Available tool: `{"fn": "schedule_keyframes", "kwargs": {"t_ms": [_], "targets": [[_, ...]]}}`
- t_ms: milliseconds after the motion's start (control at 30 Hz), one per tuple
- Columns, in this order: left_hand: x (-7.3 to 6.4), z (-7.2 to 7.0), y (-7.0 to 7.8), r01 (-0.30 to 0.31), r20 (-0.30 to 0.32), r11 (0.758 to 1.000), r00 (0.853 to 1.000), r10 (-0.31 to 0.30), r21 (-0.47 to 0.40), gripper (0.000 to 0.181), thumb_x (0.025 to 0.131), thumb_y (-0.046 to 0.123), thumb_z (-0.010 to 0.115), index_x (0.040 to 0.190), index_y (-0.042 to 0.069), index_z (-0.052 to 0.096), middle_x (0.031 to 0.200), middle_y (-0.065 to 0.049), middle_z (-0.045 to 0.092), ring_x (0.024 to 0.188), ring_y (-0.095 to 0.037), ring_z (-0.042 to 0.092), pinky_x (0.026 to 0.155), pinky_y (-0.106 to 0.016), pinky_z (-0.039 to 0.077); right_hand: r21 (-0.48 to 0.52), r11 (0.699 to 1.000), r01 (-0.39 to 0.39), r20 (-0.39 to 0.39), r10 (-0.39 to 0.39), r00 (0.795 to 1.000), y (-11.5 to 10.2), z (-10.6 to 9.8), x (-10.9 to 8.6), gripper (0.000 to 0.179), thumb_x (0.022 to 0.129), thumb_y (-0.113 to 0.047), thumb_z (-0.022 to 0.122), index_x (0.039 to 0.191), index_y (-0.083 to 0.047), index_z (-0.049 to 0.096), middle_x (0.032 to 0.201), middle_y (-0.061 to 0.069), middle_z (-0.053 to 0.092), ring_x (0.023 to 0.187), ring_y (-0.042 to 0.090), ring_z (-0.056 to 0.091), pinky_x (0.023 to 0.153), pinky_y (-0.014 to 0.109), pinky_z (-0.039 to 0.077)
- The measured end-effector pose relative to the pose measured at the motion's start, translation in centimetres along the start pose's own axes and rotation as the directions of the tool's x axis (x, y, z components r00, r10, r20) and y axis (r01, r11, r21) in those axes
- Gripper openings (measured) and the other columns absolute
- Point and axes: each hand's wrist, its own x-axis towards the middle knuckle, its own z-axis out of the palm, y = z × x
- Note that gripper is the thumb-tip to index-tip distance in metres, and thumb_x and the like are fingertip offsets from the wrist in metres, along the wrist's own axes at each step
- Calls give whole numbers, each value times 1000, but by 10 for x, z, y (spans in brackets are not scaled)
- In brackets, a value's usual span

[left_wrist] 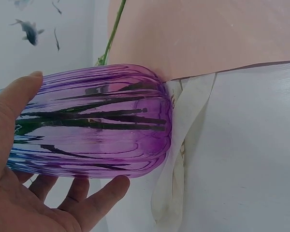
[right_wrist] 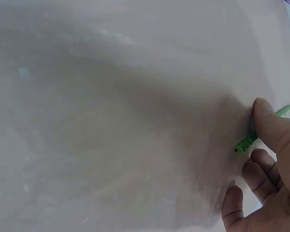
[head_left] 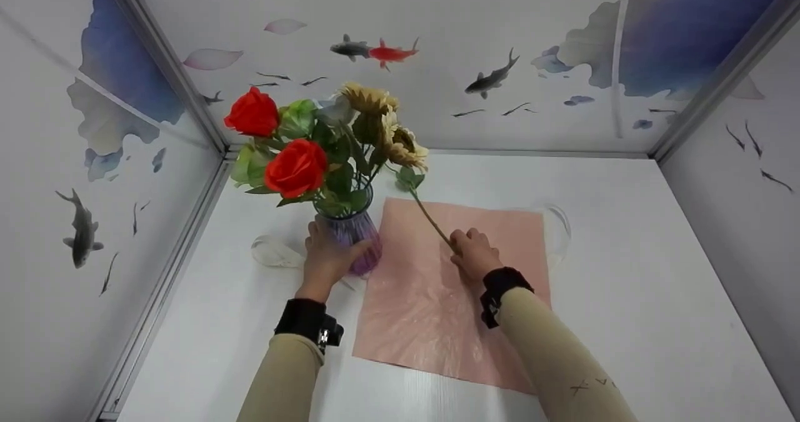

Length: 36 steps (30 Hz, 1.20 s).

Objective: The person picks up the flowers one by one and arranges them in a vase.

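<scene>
My left hand [head_left: 326,261] grips a ribbed glass vase [head_left: 370,254], blue-purple above and magenta at the base, with fingers and thumb on opposite sides. Red roses [head_left: 296,168], tan sunflowers [head_left: 407,149] and green leaves fill it; dark stem ends [left_wrist: 140,118] show through the glass in the left wrist view. My right hand [head_left: 476,256] pinches a single green flower stem [head_left: 431,219] near its cut end [right_wrist: 246,143], over a pink wrapping sheet [head_left: 431,322]. The stem slants up and left to leaves [head_left: 407,178] beside the bouquet; its head is hidden behind the sunflowers.
A pale ribbon [head_left: 275,252] lies left of the vase, partly under the left hand. Another loop of pale ribbon [head_left: 565,225] pokes out at the sheet's right edge. White panels [head_left: 437,115] printed with fish and petals enclose the white table [head_left: 631,297] on three sides.
</scene>
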Motion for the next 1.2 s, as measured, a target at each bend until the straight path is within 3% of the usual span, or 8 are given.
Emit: {"fn": "schedule_keyframes", "kwargs": {"t_ms": [200, 433, 567, 1000, 1200], "targets": [[0, 1, -1, -5, -1, 1000, 1000, 6, 3, 114, 82, 52, 81, 156, -4, 15, 149, -27, 31, 133, -44, 38, 111, -57, 40, -8, 1000, 10, -7, -10, 1000, 1, 1, 0, 23, 104, -15, 60, 125, -12, 53, 117, 14, 50, 112, 35, 49, 91, 59, 41], [2, 1, -1, 4, 5, 1000, 1000, -4, -18, 113, 82, 51, 81, 156, -2, 15, 150, -26, 30, 134, -44, 37, 112, -57, 39, -37, 999, -4, -31, 3, 1000, -1, -1, -1, 13, 104, -15, 60, 107, -6, 51, 112, 16, 48, 106, 36, 48, 82, 53, 42], [3, 1, -1, 16, 19, 1000, 1000, -16, -13, 113, 83, 52, 79, 156, -1, 13, 152, -25, 29, 136, -44, 35, 113, -58, 38, -38, 999, -23, -28, 22, 999, -1, 0, -1, 13, 104, -16, 59, 102, -5, 52, 112, 16, 47, 107, 36, 47, 85, 54, 42], [1, 1, 1, 43, 30, 999, 999, -42, -31, 113, 82, 51, 80, 157, 0, 12, 152, -24, 27, 137, -43, 35, 112, -57, 40, 27, 996, -87, -28, 87, 996, -3, 0, -1, 13, 104, -15, 60, 101, -4, 54, 114, 17, 47, 111, 37, 46, 91, 56, 41], [2, 2, 0, 35, 22, 999, 999, -34, -30, 111, 82, 48, 81, 156, 1, 13, 151, -24, 28, 136, -43, 35, 111, -58, 40, 45, 997, -65, -50, 67, 997, -1, -3, -3, 14, 102, -14, 62, 100, -1, 58, 108, 17, 51, 105, 37, 50, 90, 56, 42]]}}
